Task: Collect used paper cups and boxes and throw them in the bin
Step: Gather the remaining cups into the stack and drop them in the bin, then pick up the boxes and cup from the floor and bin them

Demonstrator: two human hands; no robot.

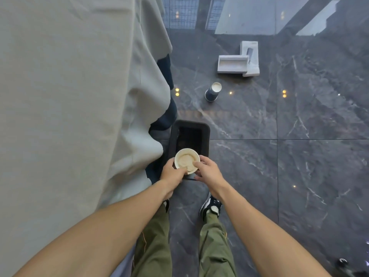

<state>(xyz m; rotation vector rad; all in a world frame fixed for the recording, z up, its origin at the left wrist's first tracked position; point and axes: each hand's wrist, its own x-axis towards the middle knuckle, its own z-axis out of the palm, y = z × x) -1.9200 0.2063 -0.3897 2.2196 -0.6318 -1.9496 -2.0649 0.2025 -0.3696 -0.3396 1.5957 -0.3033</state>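
Observation:
I hold a white paper cup (186, 159) upright, its pale inside facing up, over the near end of a black rectangular bin (206, 134) on the floor. My left hand (172, 172) grips its left rim and my right hand (207, 170) pinches its right rim. Farther off on the dark floor lies a second paper cup (212, 92), dark outside and white inside, tipped on its side. Beyond it sit two white boxes (238, 59), one an open tray resting against the other.
A table draped in grey cloth (69, 96) fills the left side, its hem hanging beside the bin. The floor is glossy dark marble tile (299, 156) with light reflections. My legs in green trousers and dark shoes (210, 206) stand just behind the bin.

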